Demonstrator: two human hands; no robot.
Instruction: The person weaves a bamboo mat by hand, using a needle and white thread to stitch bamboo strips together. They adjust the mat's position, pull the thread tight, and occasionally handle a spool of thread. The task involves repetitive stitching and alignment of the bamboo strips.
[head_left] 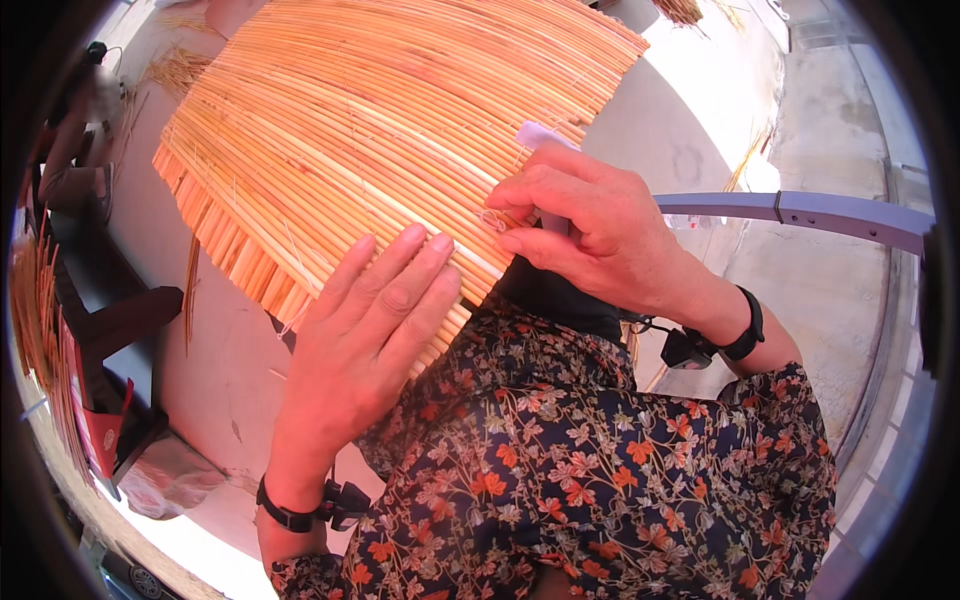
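A mat of reed stalks [380, 120], tied side by side with thin pale thread, spreads from my lap to the far side. My left hand [375, 315] lies on its near edge, fingers stretched out and flat over the stalks. At the mat's right near corner, my right hand [600, 225] has thumb and fingers bent together around a small loop of pale string [492, 220]. The fingers partly hide the string. A light purple piece [545, 135] shows just beyond that hand, most of it covered. Loose thread ends hang by the mat's left edge.
A purple curved bar [800, 208] runs in from the right. On the left are a dark bench-like piece [120, 310] and upright reeds [38, 300]; another person [75, 150] sits at far left. Loose stalks [180, 68] lie on the pale floor.
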